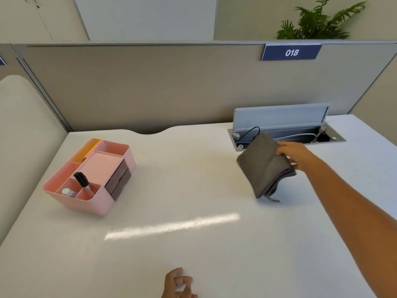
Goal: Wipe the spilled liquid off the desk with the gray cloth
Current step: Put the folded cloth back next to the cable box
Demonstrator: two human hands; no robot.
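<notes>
My right hand (pixel 297 154) is closed on the top edge of the gray cloth (pixel 263 166), a soft, napped, folded pad hanging above the far right of the desk (pixel 193 244), just in front of the open cable tray (pixel 287 134). My left hand (pixel 178 283) rests loosely curled and empty at the near edge. I can't make out any liquid on the smooth, glossy white top, so I might wipe the wrong patch, and the limp folds could fall open or snag a cable.

head view | looks forward and down | over desk (pixel 193 244) | partition (pixel 150 89) beyond
</notes>
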